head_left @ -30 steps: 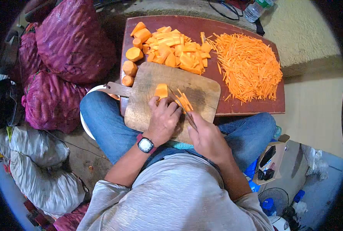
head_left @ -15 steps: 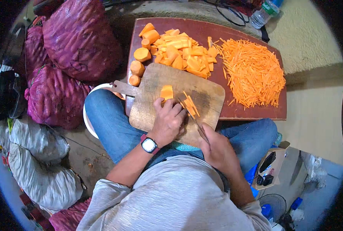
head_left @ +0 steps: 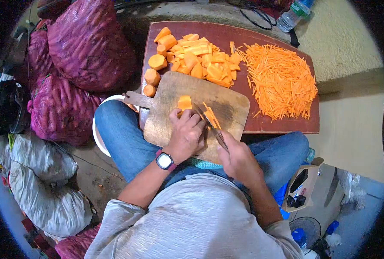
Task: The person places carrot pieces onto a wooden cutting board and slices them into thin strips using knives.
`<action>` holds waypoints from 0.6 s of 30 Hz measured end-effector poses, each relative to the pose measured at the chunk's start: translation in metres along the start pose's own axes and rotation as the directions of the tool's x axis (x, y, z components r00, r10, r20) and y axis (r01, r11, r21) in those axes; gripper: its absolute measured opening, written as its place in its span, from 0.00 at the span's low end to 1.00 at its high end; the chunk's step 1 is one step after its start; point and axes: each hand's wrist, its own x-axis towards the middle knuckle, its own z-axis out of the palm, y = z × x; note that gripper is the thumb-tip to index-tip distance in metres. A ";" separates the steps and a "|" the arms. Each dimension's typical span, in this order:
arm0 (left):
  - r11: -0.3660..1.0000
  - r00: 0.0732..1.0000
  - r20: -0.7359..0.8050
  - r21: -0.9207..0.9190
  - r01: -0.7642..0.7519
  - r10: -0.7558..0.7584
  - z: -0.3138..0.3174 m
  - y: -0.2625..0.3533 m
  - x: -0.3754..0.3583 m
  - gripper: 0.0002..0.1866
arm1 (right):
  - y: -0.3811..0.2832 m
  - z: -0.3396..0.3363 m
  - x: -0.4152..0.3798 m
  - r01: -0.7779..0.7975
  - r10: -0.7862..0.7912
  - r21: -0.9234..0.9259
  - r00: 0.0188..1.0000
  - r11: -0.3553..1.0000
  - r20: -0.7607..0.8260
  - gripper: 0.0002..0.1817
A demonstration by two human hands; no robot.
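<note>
On a wooden cutting board point(head_left: 159, 123) with a short handle, my left hand point(head_left: 186, 134) has its fingers curled down over carrot slices. A pale orange carrot slice point(head_left: 184, 102) shows just beyond its fingertips, while the rest is hidden under the hand. My right hand point(head_left: 240, 160) is closed around the handle of a knife point(head_left: 214, 130), whose blade lies close along the left fingers. Thin carrot strips point(head_left: 211, 115) lie on the board to the right of the blade.
The board rests partly on a dark red tabletop point(head_left: 282, 126). Beyond it sit thick carrot chunks point(head_left: 157, 62) and piled carrot slices point(head_left: 202, 58); a heap of shredded carrot point(head_left: 282, 82) is at right. Full purple mesh sacks point(head_left: 88, 47) and white sacks point(head_left: 49, 190) stand at left.
My right hand and the knife have moved slightly forward and left, with the blade now nearer the left fingers. My left hand keeps its hold on the carrot slices.
</note>
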 end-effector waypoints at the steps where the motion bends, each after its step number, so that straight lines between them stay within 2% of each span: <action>1: 1.000 1.000 0.001 0.000 -0.008 0.008 -0.001 0.001 0.000 0.18 | -0.004 -0.003 0.004 -0.019 0.019 -0.003 0.999 1.000 0.027 0.20; 6: 1.000 0.999 -0.036 -0.019 0.000 0.000 0.000 -0.007 -0.003 0.15 | 0.000 -0.007 -0.018 -0.010 0.009 0.033 1.000 0.999 0.028 0.20; 7: 1.000 0.999 -0.035 -0.018 0.006 -0.007 -0.003 -0.009 -0.001 0.15 | -0.004 -0.013 -0.023 -0.078 0.078 -0.013 0.995 0.997 0.066 0.22; 8: 1.000 0.995 -0.103 -0.017 0.019 -0.021 -0.008 -0.014 0.002 0.14 | -0.006 -0.015 -0.027 -0.144 0.149 -0.059 0.984 0.988 0.095 0.23; 10: 0.997 0.981 -0.176 -0.029 0.076 -0.080 -0.016 -0.027 0.007 0.15 | 0.004 -0.011 -0.036 -0.097 0.100 -0.045 0.993 0.994 0.065 0.21; 11: 0.997 0.982 -0.174 -0.029 0.074 -0.078 -0.020 -0.031 0.008 0.15 | 0.007 -0.010 -0.038 -0.048 0.049 -0.039 0.998 0.998 0.040 0.19; 12: 0.988 0.975 -0.162 -0.052 0.146 -0.152 -0.027 -0.032 0.011 0.18 | 0.006 -0.010 -0.037 -0.049 0.050 -0.037 0.998 0.998 0.038 0.19; 14: 0.965 0.962 -0.077 -0.038 0.261 -0.263 -0.032 -0.036 0.011 0.27 | 0.002 -0.011 -0.033 -0.027 0.019 0.049 0.987 0.998 0.159 0.17; 18: 0.973 0.973 -0.002 0.028 0.230 -0.230 -0.036 -0.037 0.013 0.28 | 0.023 -0.028 -0.024 -0.077 0.084 -0.050 0.987 0.996 0.139 0.18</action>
